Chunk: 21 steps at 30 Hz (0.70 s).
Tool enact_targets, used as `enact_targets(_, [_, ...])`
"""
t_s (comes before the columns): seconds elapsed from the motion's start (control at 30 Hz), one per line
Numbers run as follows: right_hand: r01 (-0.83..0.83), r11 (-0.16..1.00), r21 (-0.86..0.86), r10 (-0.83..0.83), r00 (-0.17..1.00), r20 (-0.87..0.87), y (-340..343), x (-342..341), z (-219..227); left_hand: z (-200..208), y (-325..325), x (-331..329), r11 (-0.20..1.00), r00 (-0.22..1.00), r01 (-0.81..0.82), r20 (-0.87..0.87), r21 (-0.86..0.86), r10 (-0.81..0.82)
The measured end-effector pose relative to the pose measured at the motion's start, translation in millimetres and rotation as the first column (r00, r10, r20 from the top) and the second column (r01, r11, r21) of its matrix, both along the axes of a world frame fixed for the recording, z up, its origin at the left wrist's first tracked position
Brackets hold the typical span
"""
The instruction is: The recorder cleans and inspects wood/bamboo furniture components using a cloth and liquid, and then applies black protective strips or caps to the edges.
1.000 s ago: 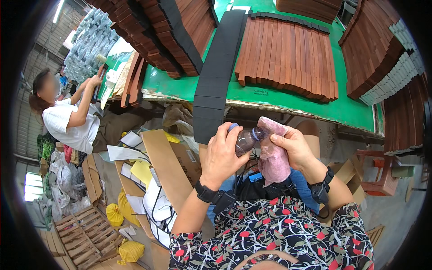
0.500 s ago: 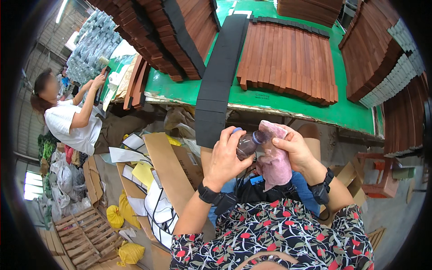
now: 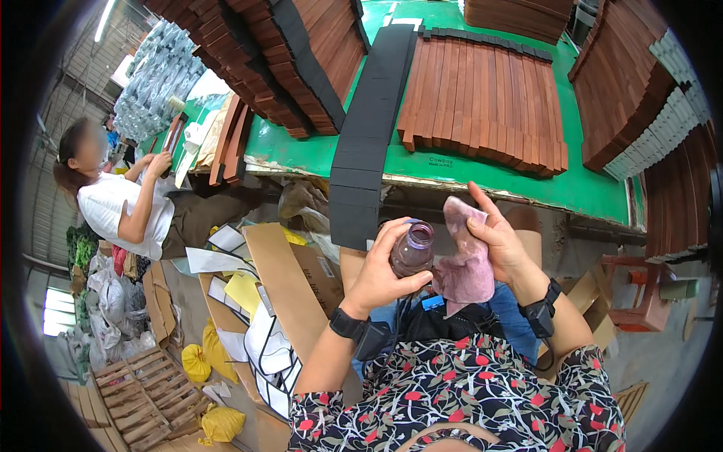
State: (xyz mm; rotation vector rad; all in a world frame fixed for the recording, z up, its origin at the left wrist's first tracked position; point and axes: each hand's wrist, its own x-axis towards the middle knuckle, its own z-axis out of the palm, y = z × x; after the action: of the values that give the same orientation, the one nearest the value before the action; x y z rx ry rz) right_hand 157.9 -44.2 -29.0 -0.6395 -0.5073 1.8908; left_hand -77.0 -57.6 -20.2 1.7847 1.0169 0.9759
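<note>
In front of my lap, my left hand (image 3: 378, 271) is wrapped round a small, dark purplish bottle (image 3: 413, 252) whose open mouth tilts up toward the right. A bit of blue, perhaps its cap, shows at the fingertips behind the bottle's neck. My right hand (image 3: 503, 245) pinches a stained pink cloth (image 3: 465, 271) between thumb and fingers, with the index finger stretched up. The cloth hangs down beside the bottle, its lower left edge close to my left thumb.
Ahead stands a green table (image 3: 422, 169) with rows of brown strips (image 3: 478, 105) and a long black strip (image 3: 354, 169) overhanging its edge. A cardboard box (image 3: 275, 279) of white pieces stands at my left. Another person (image 3: 124, 203) works at the far left; a wooden pallet (image 3: 147, 399) lies nearby.
The cloth and right hand have moved off the bottle's mouth, and the right index finger has straightened upward. My left hand has turned the bottle more upright. The other person's hands have lowered.
</note>
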Motion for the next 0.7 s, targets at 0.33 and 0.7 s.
enact_targets(0.33, [-0.093,0.860,0.502,-0.208,0.835,0.510,15,-11,-6,25,-10,-5,0.838,0.876,0.302,0.479,-0.454,-0.057])
enact_targets(0.7, [-0.390,0.643,0.659,-0.148,0.780,0.607,20,-11,22,42,-10,-5,0.844,0.939,0.288,0.307,-0.452,-0.156])
